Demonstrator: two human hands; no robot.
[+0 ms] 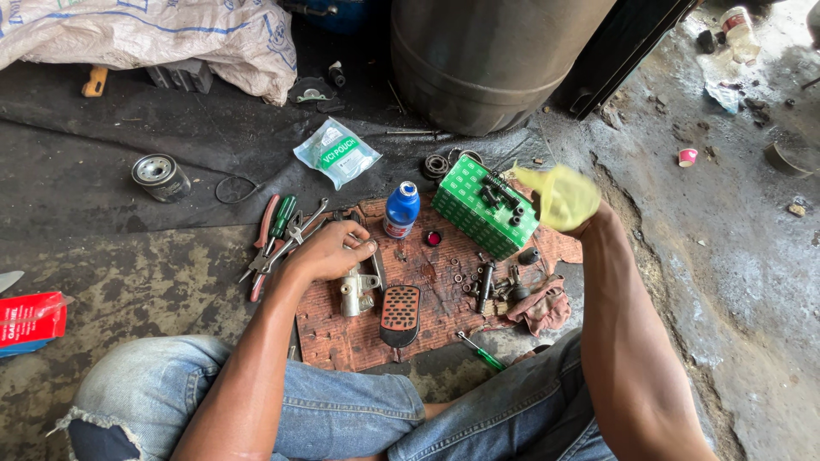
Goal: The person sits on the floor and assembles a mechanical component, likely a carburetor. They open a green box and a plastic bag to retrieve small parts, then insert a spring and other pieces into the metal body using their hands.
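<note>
My left hand [331, 250] rests on a small silver metal cylinder part [356, 292] lying on a reddish-brown patterned mat [350, 333], fingers curled over its top. My right hand [571, 205] is raised above the mat's right side and grips a yellow cloth [559, 195], blurred by motion. Just left of that hand sits a green box [474, 213] with several small dark parts on its lid. A blue plastic bottle [401, 210] stands between the two hands. A black pedal pad [400, 314] lies beside the metal part.
Pliers and a green-handled screwdriver [278, 230] lie left of the mat. A green pouch [336, 152], an oil filter [160, 177], a dark drum [487, 60], a white sack [154, 34], a red box [30, 320] and a dirty rag [542, 307] surround the spot. Small nuts and bolts [478, 277] lie scattered on the mat.
</note>
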